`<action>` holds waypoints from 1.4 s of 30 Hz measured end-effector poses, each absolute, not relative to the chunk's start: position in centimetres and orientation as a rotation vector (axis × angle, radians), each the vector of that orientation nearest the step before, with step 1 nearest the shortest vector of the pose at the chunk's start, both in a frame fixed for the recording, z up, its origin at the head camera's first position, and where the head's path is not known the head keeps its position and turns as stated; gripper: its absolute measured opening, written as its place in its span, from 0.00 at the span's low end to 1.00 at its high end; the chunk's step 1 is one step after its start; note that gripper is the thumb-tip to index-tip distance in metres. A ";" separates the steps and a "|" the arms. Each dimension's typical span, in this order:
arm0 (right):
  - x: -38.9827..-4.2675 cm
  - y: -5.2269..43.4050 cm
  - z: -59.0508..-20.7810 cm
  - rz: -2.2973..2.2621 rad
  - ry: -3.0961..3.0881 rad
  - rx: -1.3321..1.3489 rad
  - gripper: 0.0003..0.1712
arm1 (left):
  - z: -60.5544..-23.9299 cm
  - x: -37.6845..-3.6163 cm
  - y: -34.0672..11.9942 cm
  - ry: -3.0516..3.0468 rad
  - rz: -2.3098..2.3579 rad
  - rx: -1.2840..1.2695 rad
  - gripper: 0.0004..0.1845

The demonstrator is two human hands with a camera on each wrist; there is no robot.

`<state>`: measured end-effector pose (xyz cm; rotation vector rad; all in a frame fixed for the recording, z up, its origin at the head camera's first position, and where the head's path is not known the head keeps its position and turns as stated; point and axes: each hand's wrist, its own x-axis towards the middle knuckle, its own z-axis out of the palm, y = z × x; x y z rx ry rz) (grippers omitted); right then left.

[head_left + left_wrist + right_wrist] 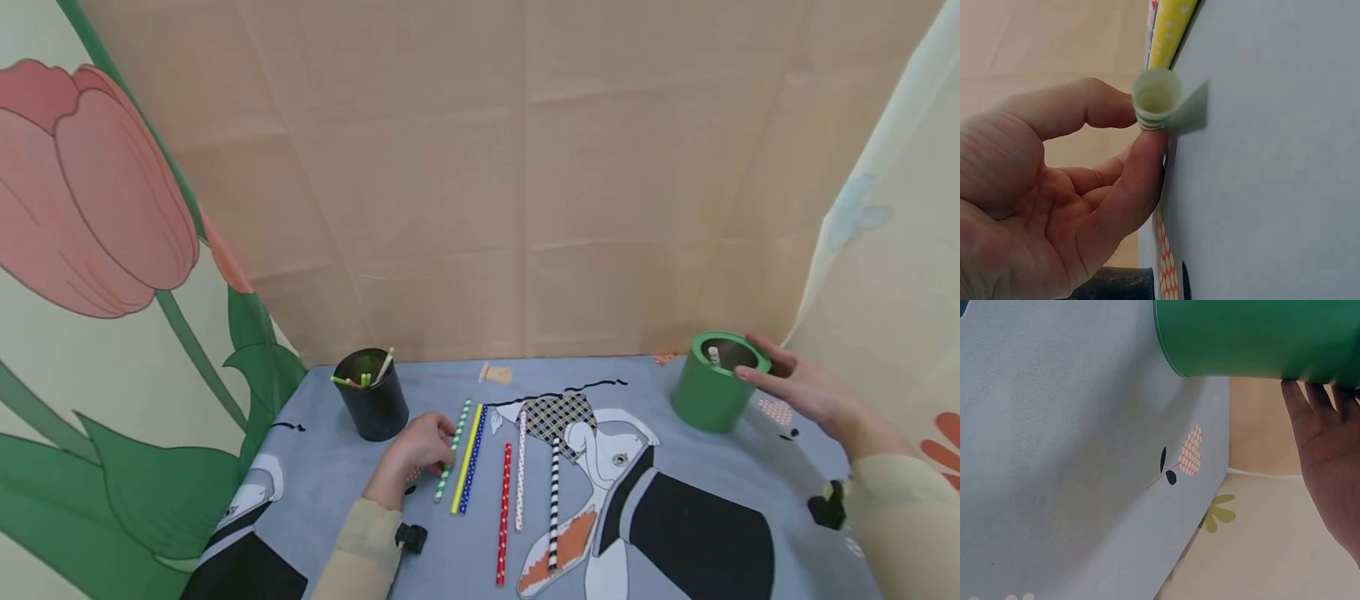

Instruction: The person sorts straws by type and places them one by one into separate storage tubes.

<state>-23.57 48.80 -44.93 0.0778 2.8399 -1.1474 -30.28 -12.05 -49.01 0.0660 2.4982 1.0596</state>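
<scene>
Green-striped straw [458, 429]: Below the centre of the head view, we see it pinched between thumb and finger of the left hand [422, 443]; only the left wrist view shows us its hollow end.
Yellow straw [467, 460]: It lies just right of that pinch, beside a blue straw [473, 462]; its white dots come clear to us at the top of the left wrist frame.
Green cup [707, 407]: At right in the head view, the right hand [806, 390] clasps its rim; we spot pale straw ends [714, 356] inside, hidden from the right wrist view, which shows fingertips against its wall.
Black cup [375, 412]: Left of centre in the head view, it holds several slim sticks [366, 379].
</scene>
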 end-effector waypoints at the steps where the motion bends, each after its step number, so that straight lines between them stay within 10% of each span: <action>1: -23.6 48.8 -44.9 -1.147 2.842 0.078 0.56 | -48.9 -30.3 -12.1 2.497 1.054 0.069 0.23; 42: -23.7 48.8 -45.2 -1.157 2.850 0.066 0.57 | -43.3 -28.6 -9.8 2.383 1.788 0.364 0.17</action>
